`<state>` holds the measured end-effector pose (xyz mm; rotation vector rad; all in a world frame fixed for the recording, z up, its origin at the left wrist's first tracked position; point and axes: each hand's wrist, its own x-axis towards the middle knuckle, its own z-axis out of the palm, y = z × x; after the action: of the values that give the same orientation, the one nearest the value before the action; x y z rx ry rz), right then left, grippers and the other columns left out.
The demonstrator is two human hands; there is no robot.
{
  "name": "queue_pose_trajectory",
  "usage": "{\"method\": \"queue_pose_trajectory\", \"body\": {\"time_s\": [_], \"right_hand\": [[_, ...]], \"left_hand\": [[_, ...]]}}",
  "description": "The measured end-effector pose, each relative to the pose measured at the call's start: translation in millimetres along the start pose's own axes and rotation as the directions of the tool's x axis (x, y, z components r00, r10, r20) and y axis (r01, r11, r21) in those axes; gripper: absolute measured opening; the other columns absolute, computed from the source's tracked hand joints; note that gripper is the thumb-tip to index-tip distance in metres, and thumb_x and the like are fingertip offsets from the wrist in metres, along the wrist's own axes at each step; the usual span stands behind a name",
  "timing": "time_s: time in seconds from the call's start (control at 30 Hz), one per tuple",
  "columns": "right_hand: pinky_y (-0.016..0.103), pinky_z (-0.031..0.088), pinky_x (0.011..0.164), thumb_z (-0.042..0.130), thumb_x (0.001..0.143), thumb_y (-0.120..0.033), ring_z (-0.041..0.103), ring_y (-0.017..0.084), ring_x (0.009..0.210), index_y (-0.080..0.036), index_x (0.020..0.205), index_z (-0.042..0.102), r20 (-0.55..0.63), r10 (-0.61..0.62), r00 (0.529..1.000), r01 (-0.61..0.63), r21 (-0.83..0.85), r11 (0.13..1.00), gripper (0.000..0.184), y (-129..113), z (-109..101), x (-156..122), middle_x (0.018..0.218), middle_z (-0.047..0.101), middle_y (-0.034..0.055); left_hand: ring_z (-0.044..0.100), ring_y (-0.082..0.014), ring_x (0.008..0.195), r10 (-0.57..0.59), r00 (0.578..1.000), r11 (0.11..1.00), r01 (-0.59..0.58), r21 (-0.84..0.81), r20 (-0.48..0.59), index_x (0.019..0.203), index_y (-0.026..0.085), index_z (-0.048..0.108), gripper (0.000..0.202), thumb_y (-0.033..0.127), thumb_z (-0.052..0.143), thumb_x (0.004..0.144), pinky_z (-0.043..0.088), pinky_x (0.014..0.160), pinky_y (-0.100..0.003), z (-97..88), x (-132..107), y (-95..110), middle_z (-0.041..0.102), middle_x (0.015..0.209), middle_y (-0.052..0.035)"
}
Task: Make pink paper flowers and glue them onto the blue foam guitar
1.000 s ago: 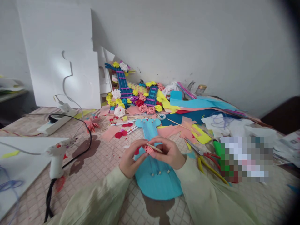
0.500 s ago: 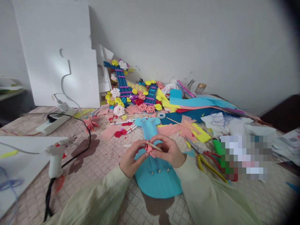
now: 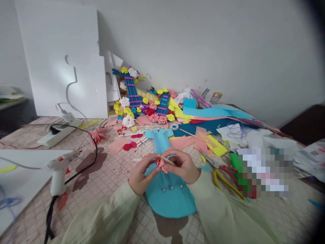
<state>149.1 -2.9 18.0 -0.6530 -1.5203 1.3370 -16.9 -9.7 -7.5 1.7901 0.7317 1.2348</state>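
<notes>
Between my hands is a small pink crepe-paper flower [image 3: 162, 166], partly covered by fingers. My left hand [image 3: 142, 173] is closed, pinching the flower's left side with thumb and fingertips. With its fingers curled, my right hand [image 3: 185, 166] grips a thin wooden stick [image 3: 166, 159] that lies across the top of the flower; its thumb touches the paper. Below both hands lies a blue paper-covered guitar shape [image 3: 170, 203], its neck pointing away from me, with strings and small pegs on it.
A white hot glue gun [image 3: 59, 176] stands at left, its black cord running to a power strip [image 3: 59, 132]. Scissors [image 3: 213, 161] and yellow-handled pliers [image 3: 228, 184] lie at right. Behind are pink paper scraps [image 3: 203, 135] and guitar shapes decorated with paper flowers [image 3: 134, 91].
The view has shifted very slightly. Both hands stay in nearly the same place, and the pink flower is turned a little between the fingers.
</notes>
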Motion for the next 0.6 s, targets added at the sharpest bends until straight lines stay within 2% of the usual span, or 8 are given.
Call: {"method": "queue_pose_trajectory", "body": {"time_s": [0.13,0.27,0.43,0.6], "right_hand": [[0.024,0.047,0.050,0.065,0.069,-0.024,0.059,0.011,0.056,-0.017,0.080,0.053,0.043,0.019,0.999,-0.021,0.034,0.999,0.018,-1.3,-0.4,0.3,0.074,0.059,0.0011],[0.022,0.047,0.048,0.066,0.068,-0.023,0.058,0.010,0.053,-0.018,0.081,0.049,0.021,0.073,0.997,-0.074,0.059,0.996,0.022,-2.6,-0.9,-0.8,0.064,0.059,-0.0020],[0.020,0.046,0.047,0.067,0.067,-0.021,0.057,0.009,0.053,-0.019,0.080,0.049,0.033,0.058,0.998,-0.060,0.072,0.996,0.023,-1.6,-2.1,-1.8,0.074,0.059,-0.0008],[0.022,0.044,0.049,0.066,0.068,-0.022,0.055,0.009,0.054,-0.018,0.079,0.050,0.101,0.028,0.995,-0.029,0.011,1.000,0.020,-0.9,-5.0,-1.6,0.073,0.058,0.0007]], "left_hand": [[0.052,-0.0205,0.098,0.003,1.000,1.000,-0.002,-0.021,0.022,0.107,0.018,0.051,0.028,0.015,0.050,0.080,0.045,0.088,-0.037,0.3,-0.6,0.4,0.054,0.105,-0.0104],[0.052,-0.0198,0.098,0.011,0.999,0.999,-0.010,-0.041,0.031,0.109,0.020,0.050,0.030,0.013,0.050,0.080,0.044,0.088,-0.036,0.2,-1.1,0.0,0.054,0.105,-0.0093],[0.053,-0.0216,0.100,0.001,0.999,0.999,0.000,-0.048,0.040,0.111,0.019,0.051,0.031,0.015,0.050,0.080,0.045,0.087,-0.036,0.8,-0.7,1.2,0.055,0.106,-0.0105],[0.052,-0.0222,0.101,-0.024,0.999,0.996,0.027,-0.082,0.041,0.111,0.019,0.051,0.031,0.017,0.051,0.080,0.044,0.087,-0.036,1.1,-2.2,0.0,0.055,0.107,-0.0103]]}}
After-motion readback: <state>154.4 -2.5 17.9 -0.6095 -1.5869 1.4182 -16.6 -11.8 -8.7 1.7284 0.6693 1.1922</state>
